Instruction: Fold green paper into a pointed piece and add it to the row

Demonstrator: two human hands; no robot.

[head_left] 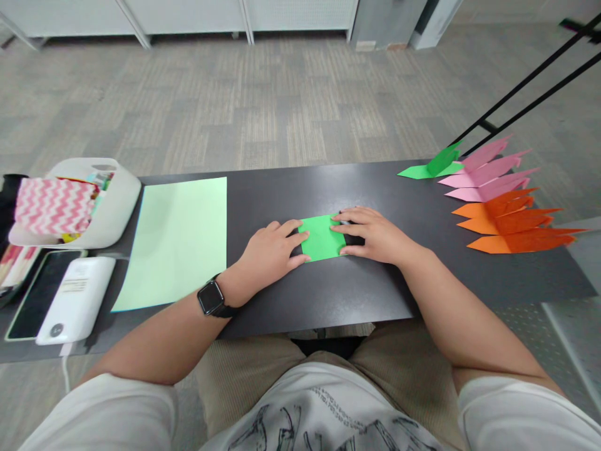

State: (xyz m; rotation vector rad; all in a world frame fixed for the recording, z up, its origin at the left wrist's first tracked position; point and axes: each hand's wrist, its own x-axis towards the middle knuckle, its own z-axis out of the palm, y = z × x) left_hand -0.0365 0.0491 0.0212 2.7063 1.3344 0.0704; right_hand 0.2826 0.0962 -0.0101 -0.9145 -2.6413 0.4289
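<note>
A small bright green square of paper (pixel 322 238) lies on the dark table in front of me. My left hand (pixel 271 249) rests at its left edge, with the fingertips and thumb touching the paper and the fingers apart. On the opposite side, my right hand (pixel 373 235) has its fingers spread, their tips on the upper right part and the thumb at the lower right corner. Neither hand is closed round the paper. A black watch (pixel 211 297) is on my left wrist.
Left of my hands lies a large pale green sheet (pixel 181 241). Farther left are a white basket (pixel 123 200), a white power bank (pixel 77 300) with a cable, and a phone (pixel 32 307). At the right stand folded green (pixel 434 166), pink (pixel 483 175) and orange (pixel 509 228) paper pieces.
</note>
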